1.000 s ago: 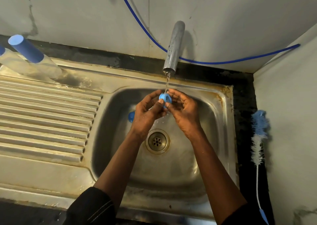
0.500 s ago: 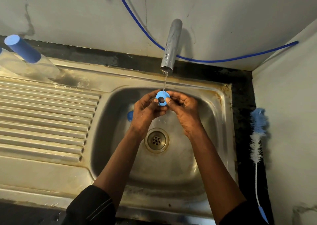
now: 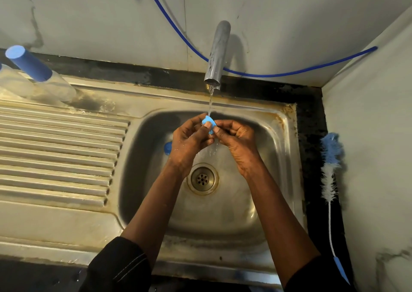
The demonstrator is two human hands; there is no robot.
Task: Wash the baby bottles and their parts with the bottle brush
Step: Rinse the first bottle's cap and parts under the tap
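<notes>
A small blue plastic ring [image 3: 209,124], tilted (water [image 3: 210,101] running over it); blue-and-white bristled bottle brush [image 3: 329,180] lies beside the steel sink [image 3: 289,140].

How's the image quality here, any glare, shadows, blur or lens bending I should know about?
Head view: the wide lens splays uprights, so the capped bottle leans left and looks hazy; warm glare sits on the floor of the sink; the faucet casts a soft shadow rightward on the wall; the blue part pinched by the left hand and right hand is fairly sharp.
</notes>
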